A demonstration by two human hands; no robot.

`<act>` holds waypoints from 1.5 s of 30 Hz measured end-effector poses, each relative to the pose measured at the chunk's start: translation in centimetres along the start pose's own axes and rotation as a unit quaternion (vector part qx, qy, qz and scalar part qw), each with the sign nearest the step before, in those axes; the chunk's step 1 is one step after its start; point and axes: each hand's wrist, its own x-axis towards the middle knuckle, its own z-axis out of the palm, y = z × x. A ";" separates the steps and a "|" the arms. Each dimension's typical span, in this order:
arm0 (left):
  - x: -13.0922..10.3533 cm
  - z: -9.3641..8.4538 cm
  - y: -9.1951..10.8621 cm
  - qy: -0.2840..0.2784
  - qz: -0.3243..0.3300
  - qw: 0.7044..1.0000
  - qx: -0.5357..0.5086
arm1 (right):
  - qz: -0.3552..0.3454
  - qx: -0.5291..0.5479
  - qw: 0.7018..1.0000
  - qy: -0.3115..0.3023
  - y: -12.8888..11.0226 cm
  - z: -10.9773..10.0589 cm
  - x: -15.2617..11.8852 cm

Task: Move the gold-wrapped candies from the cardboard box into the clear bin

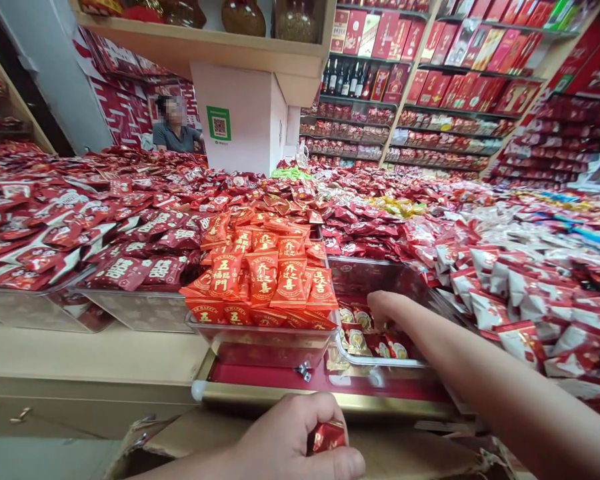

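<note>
My left hand point(300, 440) is closed round a small dark red wrapped packet point(327, 437), above an open cardboard box point(180, 437) at the bottom. My right hand point(383, 308) reaches down into a clear plastic bin point(387, 361); its fingers are mostly hidden, so what they hold cannot be made out. Red and gold packets point(356, 340) lie low in that bin. Just left of it stands another clear bin point(275, 343), heaped with bright orange-red packets point(263, 277) printed in gold.
More bins of dark red packets point(145, 267) stand at the left, and white and red packets point(525, 333) at the right. A person point(177, 130) is behind the display. Shelves point(405, 100) of boxes and bottles rise behind. A small metal piece point(304, 371) lies on the red ledge.
</note>
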 end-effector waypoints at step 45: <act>1.2 0.0 2.2 0.168 0.237 0.943 -0.159 | -0.326 0.391 0.777 0.370 -3.3 4.3 -18.2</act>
